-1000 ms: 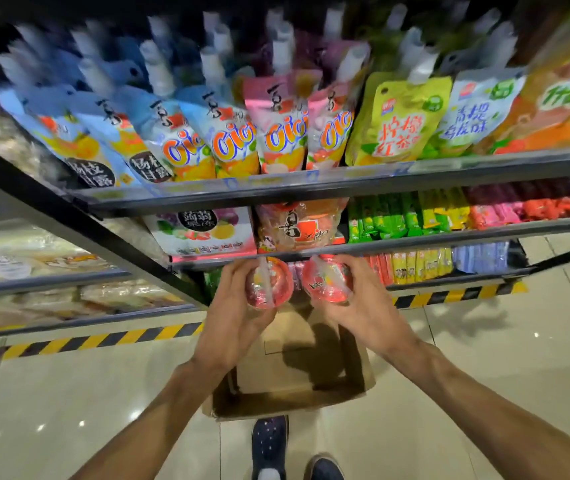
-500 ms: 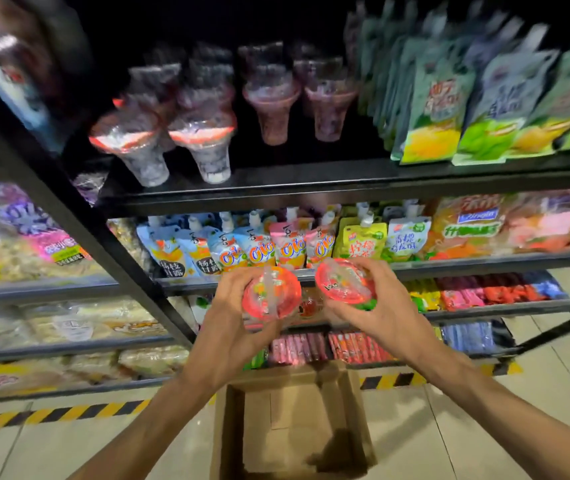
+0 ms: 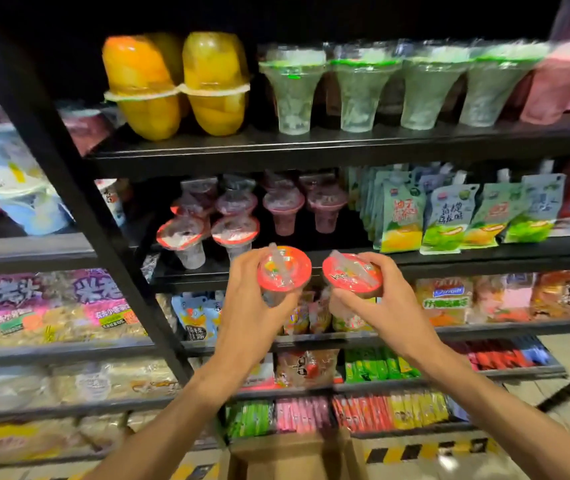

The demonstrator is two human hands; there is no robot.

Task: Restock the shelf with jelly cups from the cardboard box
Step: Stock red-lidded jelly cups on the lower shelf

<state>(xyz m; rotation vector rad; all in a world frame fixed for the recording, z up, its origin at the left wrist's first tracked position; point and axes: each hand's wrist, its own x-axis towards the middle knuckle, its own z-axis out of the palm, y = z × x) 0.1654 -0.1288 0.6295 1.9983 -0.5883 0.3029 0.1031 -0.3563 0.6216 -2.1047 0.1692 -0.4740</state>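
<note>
Left hand (image 3: 249, 306) and right hand (image 3: 391, 306) each grip a cup (image 3: 284, 268); shelf (image 3: 450, 258) at 12 o'clock part-stocked; both unplaced.

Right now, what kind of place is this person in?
Most likely a shop's snack aisle. Black shelves hold rows of sealed jelly cups and drink pouches, and a cardboard box sits on the floor for restocking.

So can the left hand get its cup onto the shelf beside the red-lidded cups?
Probably yes: the left hand holds its cup just in front of the shelf, and the bare patch right of the red-lidded cups looks free.
</note>
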